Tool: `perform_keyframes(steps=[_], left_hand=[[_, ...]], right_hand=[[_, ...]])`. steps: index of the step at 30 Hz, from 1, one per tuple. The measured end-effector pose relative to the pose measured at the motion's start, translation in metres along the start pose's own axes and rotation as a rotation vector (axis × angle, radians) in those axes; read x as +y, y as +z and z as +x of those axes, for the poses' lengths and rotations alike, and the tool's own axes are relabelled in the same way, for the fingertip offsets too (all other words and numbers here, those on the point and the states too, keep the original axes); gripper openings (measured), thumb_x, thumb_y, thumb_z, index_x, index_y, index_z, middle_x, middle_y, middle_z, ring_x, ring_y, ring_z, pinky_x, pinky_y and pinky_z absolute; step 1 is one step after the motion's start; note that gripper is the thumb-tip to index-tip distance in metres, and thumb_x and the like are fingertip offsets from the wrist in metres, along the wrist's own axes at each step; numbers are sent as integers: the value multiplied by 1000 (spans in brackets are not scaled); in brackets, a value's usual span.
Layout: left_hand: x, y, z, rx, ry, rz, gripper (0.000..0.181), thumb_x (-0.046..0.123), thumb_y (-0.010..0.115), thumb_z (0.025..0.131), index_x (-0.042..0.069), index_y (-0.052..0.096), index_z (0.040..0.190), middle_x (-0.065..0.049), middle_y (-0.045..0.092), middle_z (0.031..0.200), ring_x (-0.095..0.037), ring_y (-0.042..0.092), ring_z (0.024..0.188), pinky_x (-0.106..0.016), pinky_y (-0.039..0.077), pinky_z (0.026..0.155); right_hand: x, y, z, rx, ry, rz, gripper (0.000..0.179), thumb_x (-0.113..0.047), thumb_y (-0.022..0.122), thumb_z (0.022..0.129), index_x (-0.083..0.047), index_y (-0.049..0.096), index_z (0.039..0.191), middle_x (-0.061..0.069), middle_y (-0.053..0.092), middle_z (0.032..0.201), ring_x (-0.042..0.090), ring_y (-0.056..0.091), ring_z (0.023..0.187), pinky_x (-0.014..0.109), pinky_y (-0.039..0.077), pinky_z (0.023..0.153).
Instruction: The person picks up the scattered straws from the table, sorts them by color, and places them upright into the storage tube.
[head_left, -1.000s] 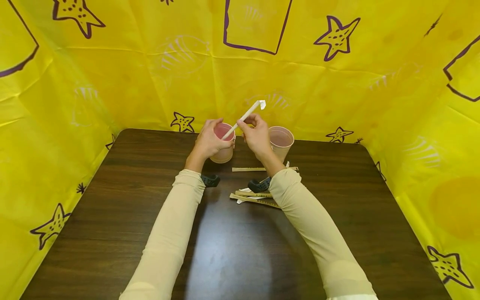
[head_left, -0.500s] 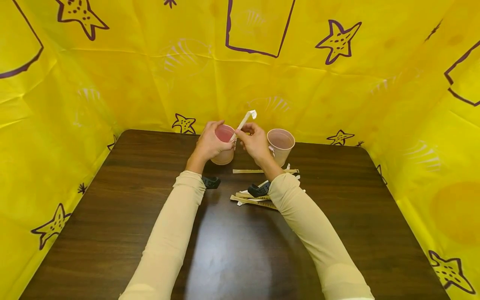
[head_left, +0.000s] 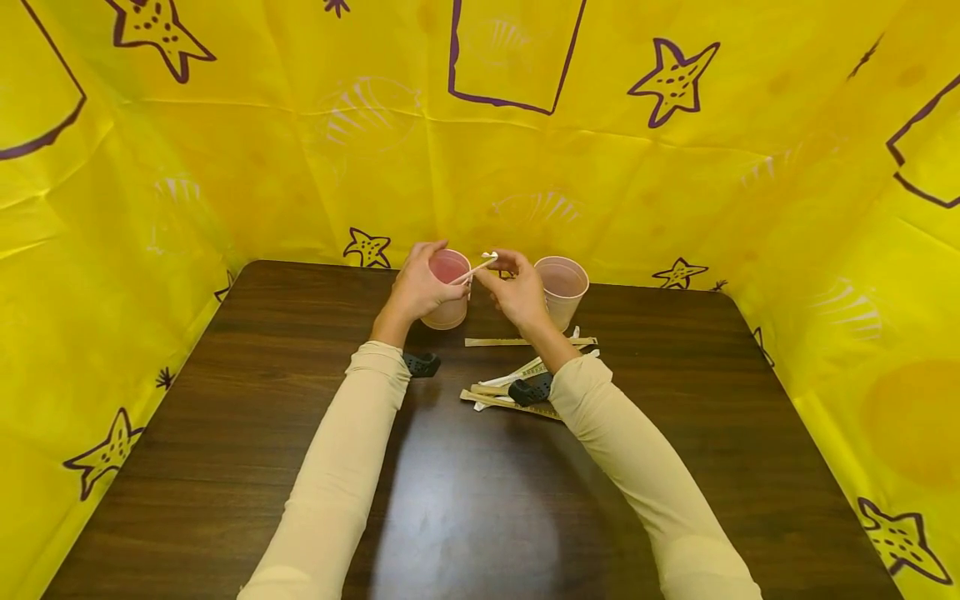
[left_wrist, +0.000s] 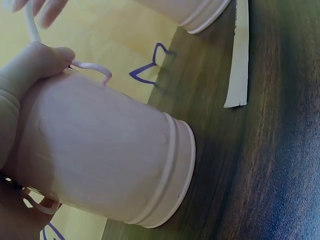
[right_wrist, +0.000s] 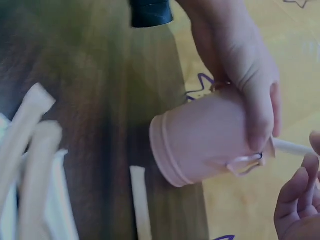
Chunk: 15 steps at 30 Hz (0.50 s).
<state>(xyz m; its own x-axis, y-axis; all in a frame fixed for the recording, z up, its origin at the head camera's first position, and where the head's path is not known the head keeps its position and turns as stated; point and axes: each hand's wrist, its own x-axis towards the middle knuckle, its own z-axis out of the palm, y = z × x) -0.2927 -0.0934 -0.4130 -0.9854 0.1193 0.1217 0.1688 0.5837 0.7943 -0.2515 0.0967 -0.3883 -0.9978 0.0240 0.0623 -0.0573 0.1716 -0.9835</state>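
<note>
My left hand (head_left: 418, 282) grips a small pink bucket (left_wrist: 110, 145) with small loops on its sides, its thumb at the rim. In the right wrist view the bucket (right_wrist: 202, 135) shows beneath that hand's fingers. A thin white straw (head_left: 468, 274) with a crumpled white paper tip leans over the rim, its lower end inside the bucket or hidden by the left thumb. My right hand (head_left: 521, 287) pinches the straw near its upper end. In the right wrist view the straw (right_wrist: 292, 147) runs from the rim to the right thumb and fingertips.
A second pink bucket (head_left: 562, 279) stands upright just right of my right hand. Several paper-wrapped straws (head_left: 487, 395) lie in a loose pile under the right wrist, and another wrapped straw (head_left: 495, 342) lies behind them. Yellow patterned cloth (head_left: 420, 167) hangs behind the dark wooden table (head_left: 300, 375).
The straw has gone lower and tipped flatter towards the left bucket's rim. My right hand has lowered its fingertips along with it. The left hand and its bucket have stayed in place.
</note>
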Motion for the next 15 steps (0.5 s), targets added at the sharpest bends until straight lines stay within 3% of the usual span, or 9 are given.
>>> perform_keyframes(steps=[9, 15], left_hand=[[-2, 0, -2, 6, 12, -10, 99, 43, 92, 70, 22, 44, 154, -4, 42, 153, -31, 53, 129, -53, 45, 108], [-3, 1, -2, 9, 22, -10, 100, 46, 92, 70, 22, 43, 154, -4, 42, 153, -32, 53, 129, -54, 45, 108]], right_hand=[[25, -24, -30, -118, 6, -93, 45, -12, 73, 94, -1, 55, 134, 22, 65, 125, 13, 58, 60, 26, 51, 56], [38, -45, -47, -263, -35, -319, 40, -11, 70, 94, 3, 59, 130, 21, 69, 116, 19, 63, 67, 23, 51, 59]])
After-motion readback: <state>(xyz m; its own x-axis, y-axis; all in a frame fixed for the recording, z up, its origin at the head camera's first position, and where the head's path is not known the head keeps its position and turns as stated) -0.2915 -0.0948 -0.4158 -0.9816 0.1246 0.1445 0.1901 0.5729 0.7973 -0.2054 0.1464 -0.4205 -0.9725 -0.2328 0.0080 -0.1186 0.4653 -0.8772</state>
